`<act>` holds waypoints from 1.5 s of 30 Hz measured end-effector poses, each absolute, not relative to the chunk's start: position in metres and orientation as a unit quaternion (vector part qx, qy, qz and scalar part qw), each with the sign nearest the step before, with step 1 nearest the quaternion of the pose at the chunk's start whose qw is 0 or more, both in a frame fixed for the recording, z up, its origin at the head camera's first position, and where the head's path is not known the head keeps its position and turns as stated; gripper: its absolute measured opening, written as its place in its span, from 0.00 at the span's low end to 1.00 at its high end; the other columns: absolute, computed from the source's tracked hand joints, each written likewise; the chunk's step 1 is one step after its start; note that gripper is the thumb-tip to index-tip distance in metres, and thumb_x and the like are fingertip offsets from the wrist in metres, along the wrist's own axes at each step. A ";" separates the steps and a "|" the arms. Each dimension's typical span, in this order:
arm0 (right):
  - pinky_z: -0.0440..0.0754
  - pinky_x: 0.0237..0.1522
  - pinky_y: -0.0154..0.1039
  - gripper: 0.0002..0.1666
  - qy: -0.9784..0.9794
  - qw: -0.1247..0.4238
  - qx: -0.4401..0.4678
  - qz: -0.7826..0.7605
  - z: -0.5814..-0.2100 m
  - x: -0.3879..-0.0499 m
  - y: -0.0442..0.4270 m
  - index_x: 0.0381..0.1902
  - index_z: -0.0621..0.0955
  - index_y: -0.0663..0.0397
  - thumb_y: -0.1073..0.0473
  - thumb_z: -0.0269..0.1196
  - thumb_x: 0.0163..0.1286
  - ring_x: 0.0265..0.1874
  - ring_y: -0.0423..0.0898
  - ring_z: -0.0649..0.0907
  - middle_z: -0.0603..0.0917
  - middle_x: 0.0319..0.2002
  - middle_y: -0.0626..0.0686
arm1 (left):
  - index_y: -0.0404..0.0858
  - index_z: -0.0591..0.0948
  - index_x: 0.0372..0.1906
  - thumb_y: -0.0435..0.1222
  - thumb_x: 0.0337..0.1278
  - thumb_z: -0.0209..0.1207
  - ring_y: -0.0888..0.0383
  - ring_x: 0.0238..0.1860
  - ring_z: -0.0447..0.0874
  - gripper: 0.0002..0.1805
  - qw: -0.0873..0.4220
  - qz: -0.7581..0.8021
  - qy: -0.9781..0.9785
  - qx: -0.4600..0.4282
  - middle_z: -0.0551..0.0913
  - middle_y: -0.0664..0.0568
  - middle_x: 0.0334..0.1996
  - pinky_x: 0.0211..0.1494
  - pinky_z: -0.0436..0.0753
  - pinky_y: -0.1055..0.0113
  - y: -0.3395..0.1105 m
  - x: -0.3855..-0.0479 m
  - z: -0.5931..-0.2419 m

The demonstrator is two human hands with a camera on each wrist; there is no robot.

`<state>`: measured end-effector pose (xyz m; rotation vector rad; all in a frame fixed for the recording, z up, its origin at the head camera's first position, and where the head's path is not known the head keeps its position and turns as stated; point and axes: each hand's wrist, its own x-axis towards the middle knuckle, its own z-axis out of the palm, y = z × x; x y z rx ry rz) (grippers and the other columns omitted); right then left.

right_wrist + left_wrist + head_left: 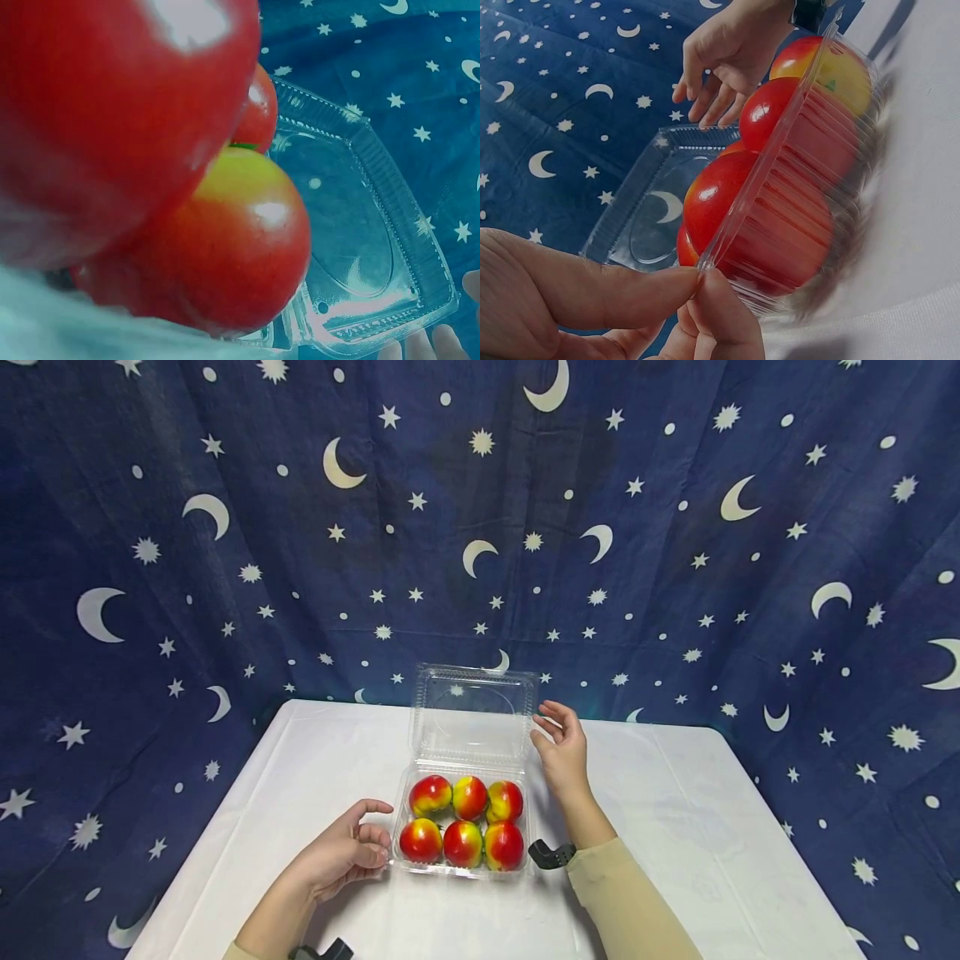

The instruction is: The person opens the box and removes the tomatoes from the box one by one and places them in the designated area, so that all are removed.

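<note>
- Moon-and-star curtain (525, 485) behind the clear container (468, 872); white table (645, 835) beneath.
- Six fruits (462, 843) inside it.
- Left hand (347, 852) pinches its rim (733, 214); right hand (564, 752), fingers apart, beside its lid (474, 718).

Head view: left sleeve (238, 953) and left black wrist unit (337, 950) clipped by bottom edge. Right sleeve (630, 902) clipped too. Counter (712, 843) runs out the bottom. Can't tell if right hand (564, 752) touches the clear lid (472, 727).

Left wrist view: left hand (592, 296) cut by left and bottom edges; right wrist cut at top. Of the 6 red-yellow fruits (720, 191), rear ones mostly hidden behind the front ones.

Right wrist view: nearest fruit blurred, cropped top and left. Right hand down to fingertips (418, 346). Green bit (246, 146) too covered to ID. Pale band (97, 322), bottom left, too blurred to ID.
</note>
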<state>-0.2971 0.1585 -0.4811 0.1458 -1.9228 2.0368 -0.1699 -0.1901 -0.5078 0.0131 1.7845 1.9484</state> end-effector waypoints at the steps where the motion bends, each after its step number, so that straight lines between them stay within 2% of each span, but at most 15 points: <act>1: 0.85 0.56 0.26 0.34 -0.677 0.166 0.051 0.715 -0.482 -0.298 0.158 0.72 0.71 0.69 0.81 0.59 0.68 0.69 0.69 0.80 0.74 0.69 0.72 | 0.31 0.56 0.76 0.19 0.54 0.63 0.57 0.32 0.82 0.45 0.247 0.715 0.655 0.005 0.82 0.51 0.36 0.41 0.88 0.63 -0.190 -0.170 -0.508; 6: 0.84 0.54 0.23 0.34 -0.685 0.150 0.049 0.711 -0.484 -0.303 0.158 0.71 0.72 0.69 0.82 0.60 0.68 0.70 0.68 0.79 0.75 0.69 0.71 | 0.31 0.56 0.76 0.19 0.53 0.63 0.56 0.32 0.83 0.46 0.243 0.711 0.660 0.004 0.82 0.51 0.36 0.40 0.87 0.62 -0.190 -0.168 -0.508; 13: 0.82 0.54 0.21 0.35 -0.691 0.119 0.047 0.712 -0.488 -0.310 0.160 0.72 0.71 0.70 0.82 0.59 0.67 0.73 0.71 0.76 0.73 0.71 0.74 | 0.31 0.57 0.76 0.19 0.53 0.64 0.55 0.32 0.83 0.46 0.240 0.708 0.664 -0.003 0.82 0.50 0.36 0.40 0.87 0.62 -0.189 -0.167 -0.508; 25: 0.82 0.53 0.19 0.36 -0.703 0.079 0.030 0.706 -0.493 -0.314 0.162 0.74 0.71 0.66 0.80 0.59 0.68 0.76 0.67 0.75 0.72 0.73 0.72 | 0.31 0.57 0.76 0.19 0.52 0.64 0.56 0.32 0.83 0.46 0.237 0.706 0.667 -0.002 0.82 0.51 0.36 0.40 0.88 0.61 -0.187 -0.165 -0.508; 28: 0.83 0.58 0.24 0.35 -0.706 0.069 0.028 0.704 -0.494 -0.315 0.163 0.74 0.71 0.64 0.79 0.59 0.70 0.77 0.67 0.74 0.71 0.74 0.72 | 0.31 0.57 0.76 0.19 0.52 0.64 0.55 0.32 0.83 0.46 0.237 0.705 0.668 -0.001 0.82 0.51 0.36 0.40 0.88 0.61 -0.188 -0.166 -0.509; 35: 0.78 0.72 0.45 0.34 -0.715 0.052 0.026 0.697 -0.497 -0.315 0.163 0.75 0.71 0.63 0.77 0.59 0.71 0.78 0.67 0.72 0.70 0.75 0.71 | 0.31 0.57 0.76 0.19 0.53 0.64 0.55 0.33 0.84 0.45 0.242 0.704 0.668 0.003 0.83 0.49 0.37 0.41 0.88 0.60 -0.189 -0.166 -0.509; 40: 0.76 0.74 0.50 0.34 -0.720 0.045 0.020 0.692 -0.497 -0.315 0.162 0.75 0.71 0.65 0.76 0.59 0.72 0.79 0.70 0.70 0.70 0.75 0.72 | 0.30 0.58 0.75 0.20 0.53 0.65 0.54 0.35 0.86 0.45 0.244 0.701 0.670 0.000 0.83 0.48 0.39 0.43 0.90 0.59 -0.190 -0.168 -0.508; 45: 0.74 0.75 0.55 0.33 -0.719 0.038 0.013 0.694 -0.498 -0.315 0.161 0.75 0.71 0.65 0.75 0.59 0.72 0.79 0.69 0.70 0.71 0.75 0.72 | 0.30 0.59 0.75 0.20 0.55 0.65 0.55 0.36 0.86 0.43 0.244 0.701 0.670 0.002 0.83 0.47 0.40 0.45 0.91 0.59 -0.192 -0.169 -0.507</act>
